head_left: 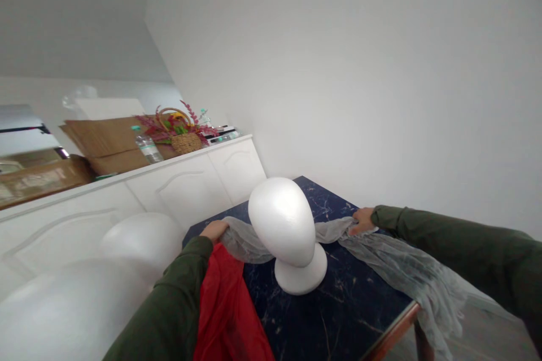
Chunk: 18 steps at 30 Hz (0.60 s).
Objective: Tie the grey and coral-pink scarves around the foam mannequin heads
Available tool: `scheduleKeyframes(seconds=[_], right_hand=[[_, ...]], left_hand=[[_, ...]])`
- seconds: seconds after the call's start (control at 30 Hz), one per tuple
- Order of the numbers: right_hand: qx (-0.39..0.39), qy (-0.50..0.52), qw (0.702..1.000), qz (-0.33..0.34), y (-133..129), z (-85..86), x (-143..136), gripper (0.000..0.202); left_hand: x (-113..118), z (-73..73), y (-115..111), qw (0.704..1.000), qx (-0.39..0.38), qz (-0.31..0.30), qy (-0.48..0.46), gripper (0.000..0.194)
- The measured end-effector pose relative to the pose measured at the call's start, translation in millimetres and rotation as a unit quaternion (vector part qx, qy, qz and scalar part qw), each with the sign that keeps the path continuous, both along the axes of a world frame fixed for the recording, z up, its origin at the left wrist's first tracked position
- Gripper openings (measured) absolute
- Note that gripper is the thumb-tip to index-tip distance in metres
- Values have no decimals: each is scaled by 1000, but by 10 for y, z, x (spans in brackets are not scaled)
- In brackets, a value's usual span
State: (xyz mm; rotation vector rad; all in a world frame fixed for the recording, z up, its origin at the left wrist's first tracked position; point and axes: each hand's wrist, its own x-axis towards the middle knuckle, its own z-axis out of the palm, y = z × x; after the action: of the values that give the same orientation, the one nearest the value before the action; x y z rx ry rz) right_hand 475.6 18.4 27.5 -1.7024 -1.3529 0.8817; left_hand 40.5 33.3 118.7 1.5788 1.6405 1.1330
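Note:
A white foam head form (282, 220) stands on a dark blue marble-patterned table (296, 327). A sheer grey scarf (249, 242) passes behind the form, out to both sides. On the left, my left hand (215, 230) is closed on one part of the scarf. My right hand (362, 220) grips it to the right of the form, and the scarf's loose end hangs over the table's right edge. Red cloth (231, 304) lies on the table's left side, just below my left hand, and hangs toward me.
More white foam heads (141, 242) stand at the lower left. Behind them, a white cabinet (190, 180) holds a flower basket (186, 142), a plastic bottle (148, 148) and brown cardboard (112, 144). A plain wall (359, 79) rises behind the table.

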Motion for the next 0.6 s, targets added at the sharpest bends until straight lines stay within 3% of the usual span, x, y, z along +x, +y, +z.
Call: scheduleKeyframes(seconds=[0.07,0.17,0.3,0.37,0.43,0.5,0.53,0.6], right_hand=[[-17,-16,999,35,-76,-120,-50,23],[-44,-11,996,73,-191,-188,-99,35],[-141,33,981,130,-429,-114,-143,24],[-213,104,955,176,-632,-68,-230,25],[-301,230,900,213,-877,-49,-398,34],[-366,347,836,219,-1114,-65,-645,30],[-379,380,817,211,-1214,-87,-789,26],[-347,393,830,192,-1360,-149,-1085,21]], left_hand=[[118,-54,-89,996,-74,-28,-50,7],[163,-113,-346,980,-160,-62,-102,15],[80,-207,-836,922,-248,-134,-264,29],[104,-285,-1095,906,-252,-168,-296,31],[219,-383,-1328,907,-226,-200,-294,25],[403,-487,-1513,911,-189,-243,-273,22],[506,-538,-1583,916,-172,-262,-250,25],[706,-631,-1675,926,-149,-291,-189,25]])
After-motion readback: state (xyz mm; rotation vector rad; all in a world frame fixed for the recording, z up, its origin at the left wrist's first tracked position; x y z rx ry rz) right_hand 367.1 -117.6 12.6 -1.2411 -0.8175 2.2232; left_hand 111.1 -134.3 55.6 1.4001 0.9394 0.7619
